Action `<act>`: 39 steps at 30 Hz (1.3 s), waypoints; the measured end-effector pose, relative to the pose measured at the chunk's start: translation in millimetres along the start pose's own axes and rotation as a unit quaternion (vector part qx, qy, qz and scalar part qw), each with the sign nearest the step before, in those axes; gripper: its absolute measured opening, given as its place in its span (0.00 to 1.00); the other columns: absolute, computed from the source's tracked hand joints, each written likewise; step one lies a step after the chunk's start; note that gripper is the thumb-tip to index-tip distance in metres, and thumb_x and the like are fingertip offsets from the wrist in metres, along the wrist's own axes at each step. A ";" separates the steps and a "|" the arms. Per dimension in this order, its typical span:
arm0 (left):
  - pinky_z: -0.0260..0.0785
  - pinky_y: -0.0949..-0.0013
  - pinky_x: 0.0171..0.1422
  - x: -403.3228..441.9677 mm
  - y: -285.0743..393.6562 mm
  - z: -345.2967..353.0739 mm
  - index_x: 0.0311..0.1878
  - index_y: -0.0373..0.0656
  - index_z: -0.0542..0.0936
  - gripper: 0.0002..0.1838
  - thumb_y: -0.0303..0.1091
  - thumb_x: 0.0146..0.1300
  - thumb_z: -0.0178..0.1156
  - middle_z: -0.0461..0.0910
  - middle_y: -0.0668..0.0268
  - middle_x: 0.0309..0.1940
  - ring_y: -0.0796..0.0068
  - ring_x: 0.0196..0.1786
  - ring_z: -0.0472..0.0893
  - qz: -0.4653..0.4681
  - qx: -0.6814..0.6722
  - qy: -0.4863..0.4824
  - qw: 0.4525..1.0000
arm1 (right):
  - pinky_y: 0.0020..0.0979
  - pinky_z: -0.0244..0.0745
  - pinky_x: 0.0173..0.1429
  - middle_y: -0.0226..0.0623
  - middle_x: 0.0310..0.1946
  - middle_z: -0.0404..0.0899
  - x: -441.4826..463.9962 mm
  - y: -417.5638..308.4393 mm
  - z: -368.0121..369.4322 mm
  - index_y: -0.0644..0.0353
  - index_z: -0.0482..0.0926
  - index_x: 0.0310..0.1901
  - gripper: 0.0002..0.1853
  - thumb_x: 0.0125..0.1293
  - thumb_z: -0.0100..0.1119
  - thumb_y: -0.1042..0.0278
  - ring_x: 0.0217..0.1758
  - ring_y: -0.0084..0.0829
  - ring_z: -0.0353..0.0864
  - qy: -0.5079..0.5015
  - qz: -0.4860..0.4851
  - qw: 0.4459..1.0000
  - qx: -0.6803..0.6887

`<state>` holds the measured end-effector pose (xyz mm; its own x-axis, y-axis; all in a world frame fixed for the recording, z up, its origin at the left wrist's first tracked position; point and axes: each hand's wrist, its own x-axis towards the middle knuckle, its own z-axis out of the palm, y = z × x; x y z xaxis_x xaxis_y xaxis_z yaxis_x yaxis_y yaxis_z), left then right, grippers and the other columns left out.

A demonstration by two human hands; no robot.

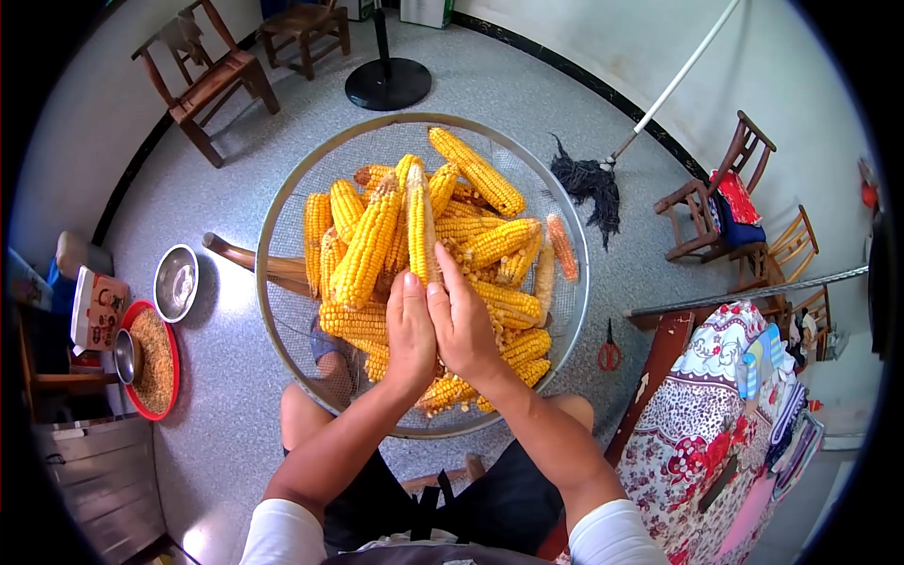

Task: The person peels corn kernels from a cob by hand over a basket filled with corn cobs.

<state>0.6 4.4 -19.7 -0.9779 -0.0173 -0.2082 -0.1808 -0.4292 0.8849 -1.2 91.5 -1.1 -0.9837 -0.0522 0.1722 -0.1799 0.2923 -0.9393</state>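
Both of my hands are wrapped round one partly shelled corn cob [420, 221], which points away from me with bare strips beside rows of yellow kernels. My left hand [411, 325] grips its near end from the left. Pressed against it from the right is my right hand [459, 315], fingers pointing forward. The palms hide the cob's lower end. Beneath lies a heap of yellow corn cobs [367, 247] in a round mesh sieve [266, 235]. At the sieve's right side are a reddish stripped cob [562, 248] and a pale stripped cob [544, 275].
Left on the floor are a steel bowl [176, 282] and a red basin [172, 400] of grain. Scissors [610, 348] lie to the right, near a bed with a flowered cover [687, 424]. A mop [589, 184], a black round stand base [388, 85] and wooden chairs [212, 85] stand beyond.
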 end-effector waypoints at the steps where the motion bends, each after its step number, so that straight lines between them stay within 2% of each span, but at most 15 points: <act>1: 0.74 0.70 0.52 1.3 -3.8 -1.6 0.57 0.39 0.72 0.21 0.47 0.83 0.37 0.77 0.63 0.45 0.76 0.46 0.77 0.000 0.000 0.001 1.000 | 0.45 0.71 0.63 0.65 0.56 0.75 0.1 0.9 -1.2 0.77 0.58 0.72 0.28 0.78 0.43 0.65 0.58 0.54 0.78 -0.002 -0.005 1.000 -0.016; 6: 0.73 0.73 0.47 4.9 -9.5 -1.0 0.53 0.39 0.73 0.21 0.47 0.83 0.38 0.76 0.66 0.41 0.79 0.41 0.76 0.039 0.054 0.011 0.998 | 0.46 0.72 0.60 0.66 0.53 0.76 1.8 2.9 -4.5 0.78 0.60 0.71 0.27 0.78 0.44 0.66 0.54 0.56 0.79 0.001 -0.031 0.998 -0.053; 19: 0.72 0.74 0.46 7.7 -6.9 -2.0 0.52 0.39 0.73 0.21 0.46 0.83 0.37 0.76 0.66 0.40 0.80 0.40 0.75 0.044 0.080 -0.001 0.996 | 0.47 0.75 0.57 0.66 0.50 0.77 3.5 6.6 -7.1 0.79 0.60 0.70 0.27 0.77 0.44 0.68 0.51 0.56 0.80 0.005 -0.063 0.994 -0.086; 24: 0.72 0.73 0.49 9.0 -8.8 -3.5 0.53 0.38 0.73 0.21 0.45 0.83 0.37 0.77 0.65 0.41 0.79 0.42 0.76 0.047 0.109 -0.003 0.993 | 0.47 0.75 0.58 0.65 0.51 0.76 2.4 9.0 -7.2 0.78 0.61 0.71 0.26 0.78 0.43 0.68 0.52 0.56 0.80 0.006 -0.061 0.995 -0.078; 26: 0.72 0.72 0.50 7.3 -4.7 -1.6 0.55 0.37 0.73 0.21 0.45 0.83 0.37 0.77 0.63 0.43 0.78 0.44 0.76 0.044 0.107 -0.005 0.993 | 0.44 0.75 0.58 0.61 0.52 0.77 1.8 10.4 -6.0 0.76 0.60 0.71 0.27 0.79 0.42 0.66 0.52 0.50 0.81 0.026 -0.075 0.995 -0.065; 27: 0.72 0.71 0.52 6.3 -1.4 0.0 0.57 0.37 0.73 0.22 0.45 0.83 0.37 0.77 0.62 0.44 0.77 0.45 0.76 0.041 0.106 -0.007 0.994 | 0.44 0.75 0.58 0.61 0.52 0.77 1.2 5.9 -6.6 0.76 0.60 0.71 0.27 0.79 0.42 0.66 0.52 0.50 0.81 0.027 -0.075 0.995 -0.065; 29: 0.72 0.70 0.53 5.1 3.8 4.3 0.59 0.36 0.72 0.22 0.45 0.83 0.36 0.77 0.62 0.45 0.76 0.47 0.76 0.027 0.085 0.007 0.996 | 0.40 0.75 0.59 0.57 0.54 0.77 -0.2 -6.2 -9.0 0.74 0.58 0.73 0.28 0.81 0.41 0.62 0.55 0.42 0.81 0.020 0.052 0.994 0.095; 30: 0.72 0.69 0.54 4.7 4.7 6.1 0.60 0.35 0.72 0.22 0.44 0.83 0.36 0.77 0.61 0.46 0.75 0.48 0.76 0.013 0.064 0.022 0.998 | 0.36 0.74 0.61 0.52 0.55 0.77 1.9 -1.7 -11.1 0.73 0.54 0.75 0.31 0.81 0.44 0.59 0.58 0.35 0.79 0.012 0.115 0.976 0.184; 31: 0.72 0.69 0.54 4.0 4.2 6.9 0.60 0.35 0.72 0.22 0.44 0.83 0.36 0.77 0.61 0.46 0.75 0.48 0.76 0.013 0.062 0.024 0.998 | 0.36 0.74 0.61 0.52 0.55 0.77 5.1 3.6 -9.6 0.73 0.54 0.75 0.31 0.81 0.44 0.59 0.58 0.35 0.79 0.010 0.115 0.976 0.183; 33: 0.71 0.69 0.55 2.5 3.3 7.9 0.62 0.34 0.71 0.23 0.44 0.83 0.35 0.77 0.60 0.47 0.74 0.49 0.77 0.078 0.135 0.014 0.988 | 0.33 0.74 0.61 0.50 0.56 0.78 10.2 10.6 -5.7 0.73 0.52 0.75 0.33 0.80 0.48 0.58 0.58 0.34 0.80 0.000 0.059 0.963 0.263; 35: 0.71 0.69 0.55 3.3 1.9 7.6 0.61 0.34 0.71 0.23 0.43 0.83 0.35 0.77 0.61 0.46 0.75 0.49 0.77 0.074 0.125 0.019 0.989 | 0.31 0.74 0.62 0.50 0.55 0.78 9.1 8.0 -5.5 0.76 0.52 0.75 0.35 0.79 0.51 0.59 0.58 0.32 0.79 -0.008 0.032 0.976 0.217; 38: 0.72 0.70 0.52 6.5 1.5 1.4 0.60 0.35 0.71 0.23 0.44 0.83 0.35 0.77 0.61 0.45 0.76 0.47 0.77 0.064 0.120 0.002 0.991 | 0.32 0.71 0.67 0.54 0.55 0.78 6.7 -8.0 -8.5 0.76 0.55 0.74 0.31 0.80 0.47 0.61 0.61 0.33 0.78 -0.013 0.089 0.966 0.243; 39: 0.73 0.70 0.51 6.8 0.9 -0.8 0.59 0.35 0.71 0.23 0.45 0.83 0.35 0.77 0.61 0.45 0.76 0.46 0.77 0.059 0.138 0.001 0.989 | 0.33 0.70 0.68 0.55 0.56 0.78 6.4 -10.6 -12.2 0.76 0.58 0.73 0.29 0.80 0.44 0.62 0.62 0.34 0.78 -0.008 0.146 0.969 0.202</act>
<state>-6.1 3.2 -20.6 -0.9938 -0.0550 -0.0969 -0.0869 -0.1615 0.9830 -5.5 99.7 13.6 -0.9922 -0.0385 -0.1189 0.1222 -0.0998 -0.9875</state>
